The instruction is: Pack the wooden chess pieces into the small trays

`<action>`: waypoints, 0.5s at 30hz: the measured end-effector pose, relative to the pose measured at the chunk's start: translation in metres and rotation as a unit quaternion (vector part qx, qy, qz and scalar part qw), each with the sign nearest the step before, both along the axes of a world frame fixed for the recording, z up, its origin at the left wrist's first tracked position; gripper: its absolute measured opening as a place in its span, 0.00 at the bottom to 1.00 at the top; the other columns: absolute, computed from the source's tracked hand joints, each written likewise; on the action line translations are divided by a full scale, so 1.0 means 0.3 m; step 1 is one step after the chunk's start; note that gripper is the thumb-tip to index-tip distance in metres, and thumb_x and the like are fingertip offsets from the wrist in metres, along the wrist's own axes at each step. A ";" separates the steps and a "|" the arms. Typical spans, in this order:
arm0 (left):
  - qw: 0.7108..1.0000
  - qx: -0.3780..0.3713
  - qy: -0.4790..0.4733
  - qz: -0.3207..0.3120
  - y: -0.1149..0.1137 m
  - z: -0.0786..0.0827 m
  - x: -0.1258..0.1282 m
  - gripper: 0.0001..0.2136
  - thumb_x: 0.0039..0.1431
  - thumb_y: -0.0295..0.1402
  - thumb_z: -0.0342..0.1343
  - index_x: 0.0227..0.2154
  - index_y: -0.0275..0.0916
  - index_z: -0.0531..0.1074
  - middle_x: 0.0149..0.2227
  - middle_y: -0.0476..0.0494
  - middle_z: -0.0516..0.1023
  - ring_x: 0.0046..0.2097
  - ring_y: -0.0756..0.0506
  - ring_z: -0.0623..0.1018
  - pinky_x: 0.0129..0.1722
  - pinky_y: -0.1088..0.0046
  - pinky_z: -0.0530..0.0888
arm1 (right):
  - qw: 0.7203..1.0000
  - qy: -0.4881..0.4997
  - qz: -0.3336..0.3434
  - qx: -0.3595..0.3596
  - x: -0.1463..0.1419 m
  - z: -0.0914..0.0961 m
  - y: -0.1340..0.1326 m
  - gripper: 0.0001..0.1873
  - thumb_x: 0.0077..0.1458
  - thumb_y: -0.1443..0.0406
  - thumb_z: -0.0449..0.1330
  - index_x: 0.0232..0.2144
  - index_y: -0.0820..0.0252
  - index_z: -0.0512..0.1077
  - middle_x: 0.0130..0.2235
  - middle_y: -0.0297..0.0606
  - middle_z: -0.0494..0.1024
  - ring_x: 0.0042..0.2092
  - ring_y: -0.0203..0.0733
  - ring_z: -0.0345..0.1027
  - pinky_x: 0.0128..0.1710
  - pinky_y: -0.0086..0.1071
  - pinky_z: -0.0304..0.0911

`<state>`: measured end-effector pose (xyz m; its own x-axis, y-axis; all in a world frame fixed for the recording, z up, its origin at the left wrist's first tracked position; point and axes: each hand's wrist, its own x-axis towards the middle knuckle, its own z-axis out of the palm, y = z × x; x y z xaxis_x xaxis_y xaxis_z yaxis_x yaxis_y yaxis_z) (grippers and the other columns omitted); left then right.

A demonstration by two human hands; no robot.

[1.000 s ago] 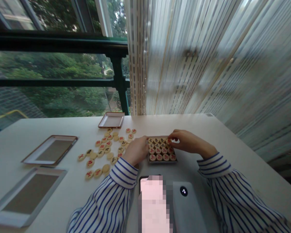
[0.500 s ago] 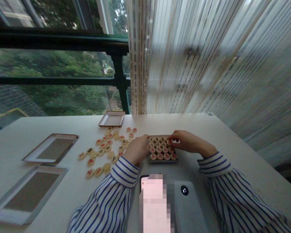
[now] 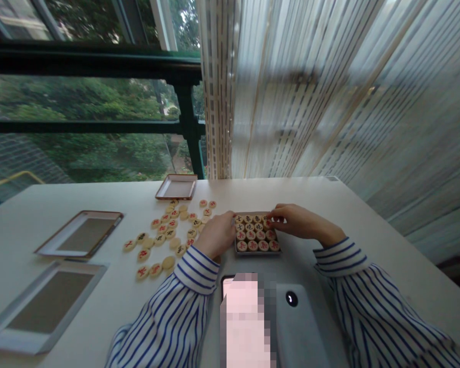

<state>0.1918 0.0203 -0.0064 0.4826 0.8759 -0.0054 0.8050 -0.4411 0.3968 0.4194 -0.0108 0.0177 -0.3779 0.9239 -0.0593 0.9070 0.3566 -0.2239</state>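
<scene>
A shallow box (image 3: pixel 257 253) holds round wooden Chinese chess pieces (image 3: pixel 252 235) in neat rows, with red or black characters facing up. My left hand (image 3: pixel 219 232) is closed at the box's left edge, its fingertips largely hidden behind the hand. My right hand (image 3: pixel 291 220) reaches over the upper right corner. Its bent thumb and fingers are pinched at the Chinese chess piece (image 3: pixel 266 218) at the end of the far row, touching it. To the left of my left hand, loose pieces (image 3: pixel 160 240) are scattered on the table, some showing blank backs.
An open box lid (image 3: pixel 176 198) lies behind the loose pieces. Two larger shallow trays (image 3: pixel 117 225) (image 3: pixel 53 343) lie at the left. A phone (image 3: pixel 227 282) with a pixelated screen and a pale grey device (image 3: pixel 301 322) lie in front of me on the white table (image 3: pixel 383 276).
Both hands stay almost where they were, around the box. The right fingers shift very slightly at the far corner; the view has tilted a little.
</scene>
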 end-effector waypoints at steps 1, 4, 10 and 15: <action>1.000 -0.001 0.000 0.001 0.000 0.000 0.000 0.16 0.55 0.32 0.46 0.47 0.40 0.66 0.39 0.39 0.77 0.40 0.44 0.75 0.38 0.70 0.67 | 1.000 -0.001 0.000 0.000 -0.001 -0.001 0.000 0.16 0.55 0.58 0.51 0.39 0.56 0.74 0.35 0.41 0.73 0.34 0.38 0.65 0.32 0.28 0.57; 1.000 -0.001 -0.003 0.002 0.000 0.001 -0.001 0.16 0.55 0.32 0.46 0.47 0.40 0.66 0.38 0.39 0.77 0.39 0.44 0.75 0.38 0.70 0.67 | 1.000 -0.007 0.000 -0.006 -0.002 -0.003 0.001 0.14 0.54 0.60 0.51 0.37 0.56 0.75 0.34 0.40 0.73 0.32 0.37 0.65 0.32 0.28 0.57; 1.000 -0.002 -0.002 0.001 -0.001 0.003 0.000 0.16 0.55 0.32 0.46 0.47 0.40 0.67 0.38 0.40 0.77 0.40 0.44 0.75 0.39 0.70 0.67 | 1.000 -0.009 0.003 -0.006 0.000 -0.005 0.003 0.14 0.54 0.60 0.51 0.36 0.56 0.75 0.32 0.40 0.73 0.32 0.37 0.65 0.31 0.28 0.57; 1.000 0.005 0.003 -0.001 -0.003 0.006 0.001 0.15 0.56 0.32 0.45 0.46 0.40 0.67 0.38 0.40 0.77 0.40 0.43 0.75 0.39 0.69 0.68 | 1.000 -0.009 0.016 -0.009 0.002 -0.006 0.002 0.13 0.54 0.60 0.51 0.35 0.56 0.75 0.33 0.40 0.74 0.32 0.37 0.65 0.31 0.27 0.57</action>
